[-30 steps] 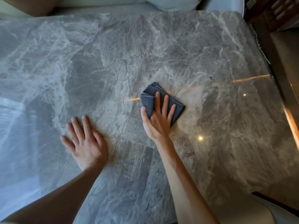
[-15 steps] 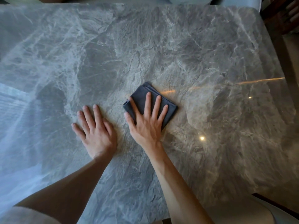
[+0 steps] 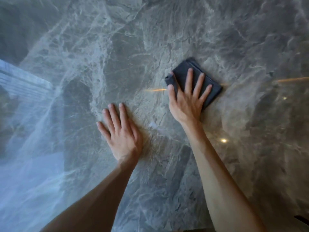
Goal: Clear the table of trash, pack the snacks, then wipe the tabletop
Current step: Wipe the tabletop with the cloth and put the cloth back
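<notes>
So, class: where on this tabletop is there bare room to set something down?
Nearly all of the marble tabletop is bare: the whole far stretch beyond the folded cloth, and the side right of it. The only crowded patch is mid-table, where the left hand lies flat and the right hand presses the cloth.

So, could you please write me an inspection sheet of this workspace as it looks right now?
Surface: grey veined marble tabletop, glossy, with window glare at the left and small light reflections at the right.
Job's things: folded dark cloth lying flat on the tabletop; no trash or snacks seen.
Clutter: a small pale smear between the hands; nothing else seen.
Grippers: left hand flat on the bare tabletop, fingers spread, holding nothing; right hand pressed flat on the cloth, fingers spread.
Cables: nothing seen.
Surroundings: a dark edge at the lower right corner; too little shows to tell what it is.
</notes>
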`<state>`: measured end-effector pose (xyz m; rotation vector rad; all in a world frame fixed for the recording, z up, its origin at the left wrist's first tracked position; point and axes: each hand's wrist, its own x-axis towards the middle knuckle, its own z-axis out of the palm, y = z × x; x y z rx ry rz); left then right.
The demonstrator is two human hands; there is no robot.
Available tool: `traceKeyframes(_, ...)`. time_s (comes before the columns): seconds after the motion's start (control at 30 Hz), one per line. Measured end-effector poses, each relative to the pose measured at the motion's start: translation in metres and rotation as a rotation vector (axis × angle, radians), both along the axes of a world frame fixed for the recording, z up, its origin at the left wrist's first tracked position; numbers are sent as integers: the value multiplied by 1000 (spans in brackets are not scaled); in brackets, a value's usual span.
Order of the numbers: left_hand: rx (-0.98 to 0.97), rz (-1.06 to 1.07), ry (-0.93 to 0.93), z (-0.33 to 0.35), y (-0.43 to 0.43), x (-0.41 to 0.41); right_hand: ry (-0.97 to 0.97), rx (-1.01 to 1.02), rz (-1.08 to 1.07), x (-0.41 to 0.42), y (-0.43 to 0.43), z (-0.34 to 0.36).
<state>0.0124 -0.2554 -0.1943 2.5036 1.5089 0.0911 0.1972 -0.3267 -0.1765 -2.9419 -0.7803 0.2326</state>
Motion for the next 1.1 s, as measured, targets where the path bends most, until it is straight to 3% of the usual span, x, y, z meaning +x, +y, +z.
traceKeyframes(0.2, -20, -2, -24, 3, 3, -4, 50, 75, 440, -97, -57, 2)
traceKeyframes(0.3, -41, -10, -27, 4, 3, -2, 64, 31, 383, -71, -90, 2)
traceKeyframes(0.43, -52, -4, -47, 6, 3, -2, 91, 43, 229, -32, -65, 5)
traceKeyframes(0.57, -65, -1, -121, 5, 3, -5, 128, 47, 289, -20, -35, 5)
traceKeyframes(0.73, -80, 4, -153, 8, 2, -3, 100, 54, 681, -31, -30, 10)
traceKeyframes(0.93, -81, 12, -146, 11, 3, -2, 104, -3, 1110, -58, -120, 6)
traceKeyframes(1.03, -82, 1, -135, 14, 1, -1, 79, -83, 1085, -27, -160, 11)
traceKeyframes(1.1, -85, 3, -128, 16, 0, 0, 58, -134, 940, -1, -172, 11)
